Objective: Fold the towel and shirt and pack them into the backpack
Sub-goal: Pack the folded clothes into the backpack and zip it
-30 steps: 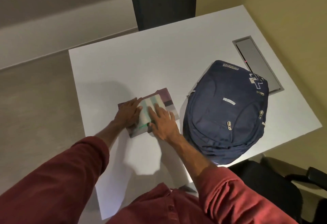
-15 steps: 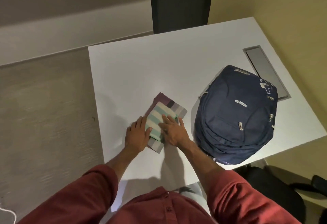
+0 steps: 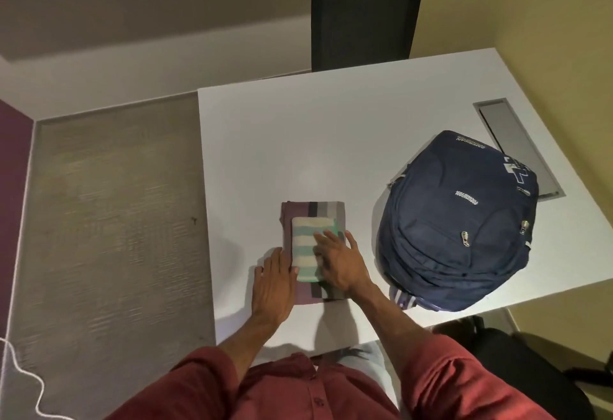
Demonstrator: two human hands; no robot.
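- the folded towel [image 3: 306,240], striped white and green, lies on top of the folded shirt [image 3: 298,212], a maroon piece with grey bands; the stack sits on the white table [image 3: 282,141].
- the right hand [image 3: 341,265] lies flat on the towel's right half, fingers straight and a little spread, pressing down and pinching nothing.
- the left hand [image 3: 273,282] lies flat along the stack's left edge, fingers straight and close together, its inner side touching the cloth and the rest on the table; it grips nothing either.
- so the stack lies between and under the two palms, with the far end of the shirt showing just beyond the fingertips.
- the folding looks done; the step in hand seems to be squaring and flattening the pile before packing.
- the backpack [image 3: 457,220] lies on its back to the outer side of the right hand, near but apart from the stack; no open mouth shows, so it is probably zipped.
- the next move likely calls for opening the bag's main zip, then sliding fingers under the shirt to lift both pieces as one without loosening the folds.
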